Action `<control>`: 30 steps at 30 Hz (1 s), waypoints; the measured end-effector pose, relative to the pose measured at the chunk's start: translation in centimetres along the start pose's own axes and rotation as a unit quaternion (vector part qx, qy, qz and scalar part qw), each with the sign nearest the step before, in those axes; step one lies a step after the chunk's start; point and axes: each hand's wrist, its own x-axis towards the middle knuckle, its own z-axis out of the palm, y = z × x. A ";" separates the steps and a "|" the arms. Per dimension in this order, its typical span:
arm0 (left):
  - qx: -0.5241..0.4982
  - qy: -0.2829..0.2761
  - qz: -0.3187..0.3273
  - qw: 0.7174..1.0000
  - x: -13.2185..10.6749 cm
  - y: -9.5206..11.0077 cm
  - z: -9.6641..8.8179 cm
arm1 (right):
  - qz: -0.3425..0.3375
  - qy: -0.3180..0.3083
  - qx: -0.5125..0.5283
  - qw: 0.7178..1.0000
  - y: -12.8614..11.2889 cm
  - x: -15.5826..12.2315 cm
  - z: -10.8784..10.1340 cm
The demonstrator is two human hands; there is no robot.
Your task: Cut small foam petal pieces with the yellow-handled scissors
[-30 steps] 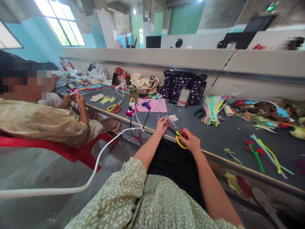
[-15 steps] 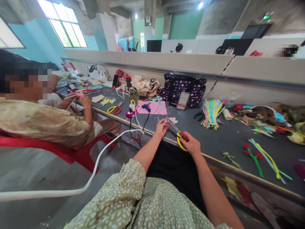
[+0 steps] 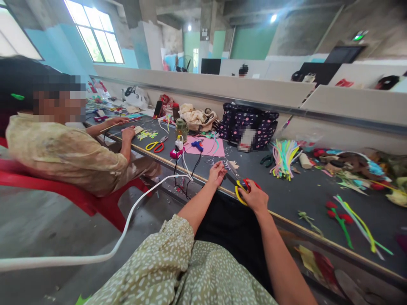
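Note:
My left hand (image 3: 217,173) is raised over the table's near edge, thumb and fingertips pinched together. What they hold is too small to make out. My right hand (image 3: 256,196) grips a pair of scissors (image 3: 233,171) by its red and yellow handles. The handles are spread apart, and the blades point up and left, close to my left fingertips. Small pale scraps (image 3: 234,164) lie on the table just beyond the blades. A pink sheet (image 3: 208,146) with a blue glue gun (image 3: 197,146) lies behind my left hand.
Pipe cleaners (image 3: 284,159) stand bunched at the right, beyond red-and-green pieces (image 3: 345,218). A dark patterned bag (image 3: 248,123) is at the back. Other scissors (image 3: 155,145) lie left of a power strip (image 3: 177,151). A white cable (image 3: 140,205) crosses at left, near a seated co-worker (image 3: 70,148).
The scissors' handles are spread wider in my right hand. My left hand stays pinched near the blades. The co-worker's hands have moved apart, over the table. The view has shifted slightly.

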 end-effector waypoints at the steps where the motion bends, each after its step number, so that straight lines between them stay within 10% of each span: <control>1: 0.002 -0.004 0.001 1.000 -0.1 0.1 0.1 | -0.003 -0.006 -0.003 1.000 0.0 -0.1 0.1; 11: 0.113 -0.135 -0.101 0.979 -1.1 0.4 0.3 | -0.022 0.018 -0.035 0.999 -0.2 -0.2 0.2; 21: 0.043 -0.056 -0.031 0.997 -0.2 0.2 -0.1 | 0.027 0.034 0.018 0.999 1.1 -0.6 0.8; 30: 0.160 -0.012 -0.023 0.987 0.7 -1.0 0.0 | 0.089 0.062 0.271 0.956 3.5 0.1 1.3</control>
